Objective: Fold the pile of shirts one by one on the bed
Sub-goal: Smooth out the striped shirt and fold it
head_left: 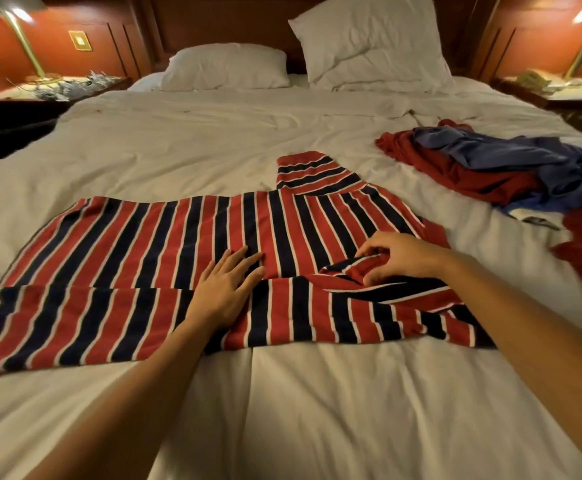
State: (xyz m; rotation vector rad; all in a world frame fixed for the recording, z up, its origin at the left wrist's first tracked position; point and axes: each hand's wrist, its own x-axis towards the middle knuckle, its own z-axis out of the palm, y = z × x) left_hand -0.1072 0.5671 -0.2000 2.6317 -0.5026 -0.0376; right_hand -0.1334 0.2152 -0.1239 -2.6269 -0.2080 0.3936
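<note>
**Striped shirt spread on the bed, both hands on it**

A wide bed (282,410) with a rumpled white cover fills the scene from near to far. A striped shirt (126,244), red, navy and white, lies across the near middle of the bed. Its body stretches to the left, its near edge is folded over onto itself, and one sleeve points toward the far side. To the right and a little farther off, apart from it, lies the pile of shirts (490,168), dark red and blue, loosely heaped. Two white pillows stand at the far end: the left pillow (225,65) lies low and the right pillow (369,43) is propped against the headboard. A nightstand with a brass lamp flanks the bed on each side.

The left hand (225,289) lies flat on the shirt's middle, fingers straight and slightly spread, pressing the cloth down. The right hand (400,258), just to its right, has its fingers curled and pinches a bunched fold of the striped fabric.
</note>
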